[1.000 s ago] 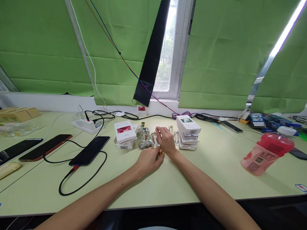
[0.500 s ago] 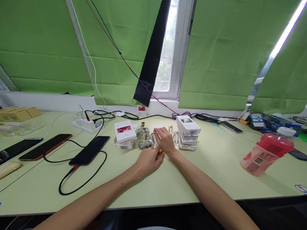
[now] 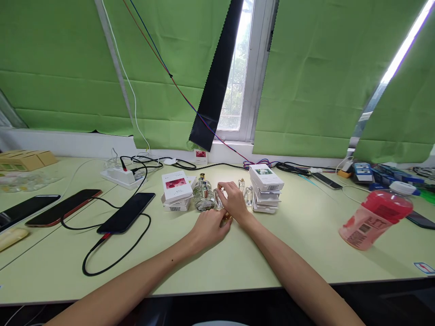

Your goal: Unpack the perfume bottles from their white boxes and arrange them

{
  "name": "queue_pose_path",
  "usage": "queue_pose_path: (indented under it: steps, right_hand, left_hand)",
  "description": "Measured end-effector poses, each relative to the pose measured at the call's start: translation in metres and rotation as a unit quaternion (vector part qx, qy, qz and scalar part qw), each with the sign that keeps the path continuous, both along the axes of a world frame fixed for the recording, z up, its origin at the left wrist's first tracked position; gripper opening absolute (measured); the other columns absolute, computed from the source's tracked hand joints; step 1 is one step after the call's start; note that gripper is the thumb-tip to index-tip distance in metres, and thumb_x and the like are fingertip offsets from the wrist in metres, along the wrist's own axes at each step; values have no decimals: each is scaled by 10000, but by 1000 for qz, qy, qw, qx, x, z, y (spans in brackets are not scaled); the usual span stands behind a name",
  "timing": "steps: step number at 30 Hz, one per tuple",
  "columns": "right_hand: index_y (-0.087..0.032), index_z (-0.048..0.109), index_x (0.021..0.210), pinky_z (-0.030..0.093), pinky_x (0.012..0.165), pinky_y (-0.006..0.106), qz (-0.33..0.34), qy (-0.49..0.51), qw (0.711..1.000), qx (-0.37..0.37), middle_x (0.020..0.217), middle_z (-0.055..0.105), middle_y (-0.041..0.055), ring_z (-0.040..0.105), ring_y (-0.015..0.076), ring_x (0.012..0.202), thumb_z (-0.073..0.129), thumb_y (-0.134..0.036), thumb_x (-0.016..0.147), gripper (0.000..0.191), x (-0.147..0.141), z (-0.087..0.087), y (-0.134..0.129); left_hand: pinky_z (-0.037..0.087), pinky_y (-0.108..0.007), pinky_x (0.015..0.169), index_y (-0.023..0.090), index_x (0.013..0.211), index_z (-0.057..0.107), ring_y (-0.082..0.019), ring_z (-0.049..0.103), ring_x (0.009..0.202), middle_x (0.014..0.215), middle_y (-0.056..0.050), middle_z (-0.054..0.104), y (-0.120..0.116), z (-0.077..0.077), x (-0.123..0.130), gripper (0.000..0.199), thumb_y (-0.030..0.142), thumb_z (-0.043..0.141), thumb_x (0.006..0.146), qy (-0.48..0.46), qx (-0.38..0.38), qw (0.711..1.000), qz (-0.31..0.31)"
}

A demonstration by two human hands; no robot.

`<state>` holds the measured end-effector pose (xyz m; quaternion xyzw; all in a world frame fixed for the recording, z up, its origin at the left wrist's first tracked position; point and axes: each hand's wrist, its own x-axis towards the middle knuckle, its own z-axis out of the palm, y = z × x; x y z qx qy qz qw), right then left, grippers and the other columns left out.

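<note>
Glass bottles [image 3: 205,203], clear, rounded, shiny-capped.

The pale green table [image 3: 306,244] in front of me carries three phones [image 3: 127,213] and a white power strip [image 3: 119,178] on my left. Ahead, small glass bottles [image 3: 205,200] stand between two piles of white boxes [image 3: 267,179]. A pink drink bottle [image 3: 377,215] rests on my right, and black cables [image 3: 288,167] run along the back.

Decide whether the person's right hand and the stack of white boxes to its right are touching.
Apart. The head view shows a clear glass bottle and bare tabletop between the right hand and the stack of white boxes.
</note>
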<state>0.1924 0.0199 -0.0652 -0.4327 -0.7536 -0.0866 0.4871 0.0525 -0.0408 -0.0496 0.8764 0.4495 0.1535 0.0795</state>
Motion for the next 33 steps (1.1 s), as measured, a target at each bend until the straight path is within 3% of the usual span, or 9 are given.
queue_pose_path:
  steps: [15, 33]
  right_hand:
    - [-211, 663, 1033, 496, 771, 330, 3, -30, 1000, 2, 914, 702, 65, 588, 226, 890, 508, -197, 1005, 158, 0, 3, 1]
    - [-229, 642, 950, 486, 767, 321, 5, -35, 999, 8, 880, 681, 56, 569, 215, 868, 483, -197, 1014, 175, -1, 3, 2]
  left_hand:
    - [260, -305, 548, 186, 840, 636, -198, 617, 615, 697, -59, 680, -1, 0, 0, 294, 378, 450, 963, -1, 6, 1000, 4]
    - [322, -298, 576, 186, 864, 654, -206, 634, 643, 712, -64, 685, 1, -3, -1, 304, 398, 461, 963, -12, 1, 1000, 7]
